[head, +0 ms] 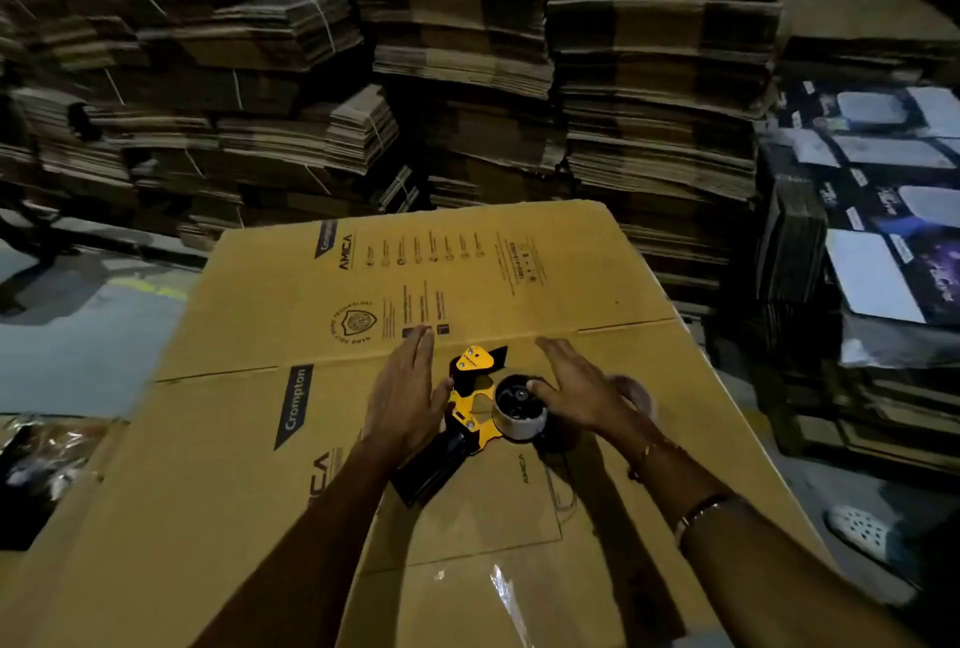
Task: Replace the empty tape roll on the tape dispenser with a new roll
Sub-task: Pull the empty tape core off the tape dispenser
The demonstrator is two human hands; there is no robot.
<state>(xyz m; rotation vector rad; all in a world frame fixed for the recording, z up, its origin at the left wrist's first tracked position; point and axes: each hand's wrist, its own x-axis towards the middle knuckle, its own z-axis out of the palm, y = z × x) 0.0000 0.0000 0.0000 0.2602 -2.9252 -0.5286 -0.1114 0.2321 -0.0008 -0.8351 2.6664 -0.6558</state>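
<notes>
We've got the tape dispenser lying on flattened cardboard, left hand and right hand flanking it, both grips open, fingers straight, holding nothing.

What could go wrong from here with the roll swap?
1. The tape dispenser lies loose on the cardboard box; both hands are open, the left hand merely beside it, so it may slide when the core on its hub is pulled.
2. Its cutter end points away near the left hand's fingertips; a slip could nick them.
3. The other roll sits half hidden behind the right hand and could get knocked away.
</notes>
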